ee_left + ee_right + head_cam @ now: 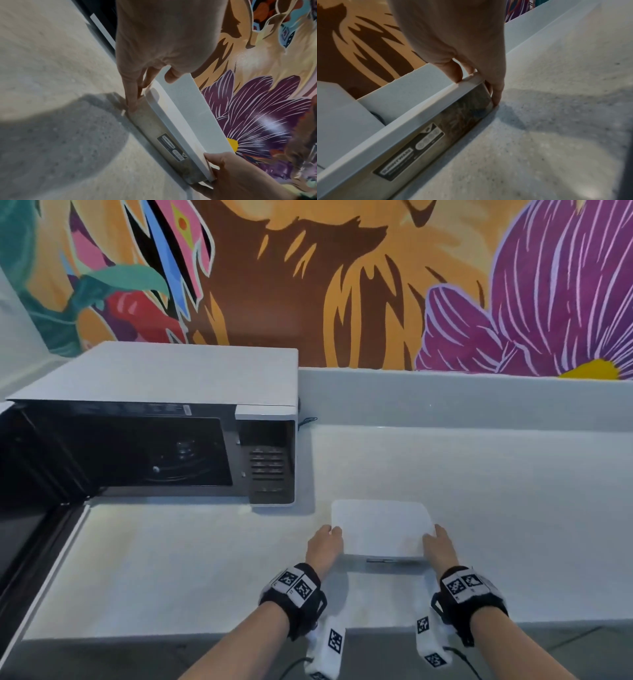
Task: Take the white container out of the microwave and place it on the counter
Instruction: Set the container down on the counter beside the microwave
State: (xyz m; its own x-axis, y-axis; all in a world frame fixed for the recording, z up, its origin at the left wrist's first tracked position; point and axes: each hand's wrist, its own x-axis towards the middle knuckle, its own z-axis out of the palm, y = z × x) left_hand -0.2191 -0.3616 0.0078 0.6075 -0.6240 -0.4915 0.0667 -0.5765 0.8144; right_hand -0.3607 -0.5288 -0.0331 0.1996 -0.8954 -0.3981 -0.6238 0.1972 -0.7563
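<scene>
On the counter: we hold the flat white rectangular lidded container (380, 529), resting on the pale speckled counter (171, 559).
Left hand (323, 546): clamped on its left edge.
Right hand (440, 546): clamped on its right edge.

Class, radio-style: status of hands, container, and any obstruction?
Left hand and right hand both grip the container. Container down on counter, right of open microwave. Nothing in the way.

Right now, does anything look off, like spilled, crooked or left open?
Only the microwave: its door hangs wide open on the left, its cavity showing nothing inside. The white container sits level on the counter, lid on, the left hand and right hand gripping its near corners. No spill shows.
</scene>
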